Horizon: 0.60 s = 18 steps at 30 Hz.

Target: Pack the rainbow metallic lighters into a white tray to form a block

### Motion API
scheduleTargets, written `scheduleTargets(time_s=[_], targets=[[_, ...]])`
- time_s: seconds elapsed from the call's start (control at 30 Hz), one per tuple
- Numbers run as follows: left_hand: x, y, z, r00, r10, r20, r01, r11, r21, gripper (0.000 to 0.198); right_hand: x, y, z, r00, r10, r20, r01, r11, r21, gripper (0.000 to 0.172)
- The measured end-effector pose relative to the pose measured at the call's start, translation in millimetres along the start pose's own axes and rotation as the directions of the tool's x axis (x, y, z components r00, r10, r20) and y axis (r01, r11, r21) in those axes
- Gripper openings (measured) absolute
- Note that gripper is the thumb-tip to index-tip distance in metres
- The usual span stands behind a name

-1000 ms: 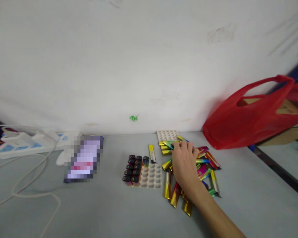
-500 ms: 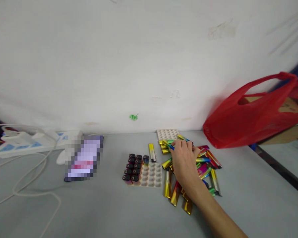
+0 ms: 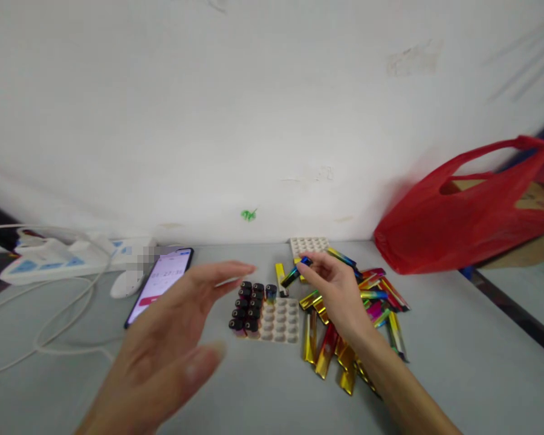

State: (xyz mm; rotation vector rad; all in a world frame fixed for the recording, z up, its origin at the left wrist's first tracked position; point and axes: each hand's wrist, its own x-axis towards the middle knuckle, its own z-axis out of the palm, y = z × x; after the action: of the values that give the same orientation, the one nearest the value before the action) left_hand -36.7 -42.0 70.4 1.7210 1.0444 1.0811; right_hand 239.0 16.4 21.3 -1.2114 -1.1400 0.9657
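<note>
My right hand [image 3: 338, 290] pinches a shiny blue and yellow lighter [image 3: 292, 278] between thumb and fingers, tilted just above the table. Under and beside that wrist lies a loose pile of metallic lighters in gold [image 3: 310, 338], red [image 3: 327, 350] and other colours. My left hand [image 3: 172, 338] is raised at the left front, fingers and thumb apart, with nothing in it. Between my hands sits a pale slotted tray [image 3: 280, 320]. Several black-topped lighters [image 3: 254, 313] stand upright in its left columns. A yellow lighter [image 3: 279, 273] lies behind the tray, partly covered by the held one.
A second pale tray [image 3: 309, 244] lies against the wall. A red plastic bag [image 3: 462, 211] with cardboard in it stands at the right. On the left are a phone [image 3: 165, 275], a white power strip [image 3: 49, 263], a white mouse-like object [image 3: 126, 284] and loose cables [image 3: 68, 351].
My right hand has come up from the pile with a lighter and moved slightly left. My left hand has entered from the lower left, open. The view has shifted a little.
</note>
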Motion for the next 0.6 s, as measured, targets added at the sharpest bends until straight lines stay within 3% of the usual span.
scheduleTargets(time_s=[0.13,0.23,0.37,0.6], targets=[[35,-25,-0.2,0.982,-0.105,0.159,0.085,0.988,0.127,0.108,0,-2,0,0.992,0.119,0.033,-0.123,0.978,0.167,0.034],[40,-52,1.2,0.958,-0.142,0.250,0.112,0.985,0.129,0.122,-3,-6,4,0.971,0.218,0.095,-0.238,0.892,0.385,0.038],[37,-71,6.3,0.936,-0.169,0.310,0.145,0.984,0.100,0.118,-9,-17,9,0.938,0.264,0.226,-0.342,0.814,0.470,0.040],[36,-67,14.8,0.945,-0.179,0.275,0.141,0.978,0.152,0.108,-15,-23,10,0.841,0.344,0.416,-0.522,0.718,0.461,0.049]])
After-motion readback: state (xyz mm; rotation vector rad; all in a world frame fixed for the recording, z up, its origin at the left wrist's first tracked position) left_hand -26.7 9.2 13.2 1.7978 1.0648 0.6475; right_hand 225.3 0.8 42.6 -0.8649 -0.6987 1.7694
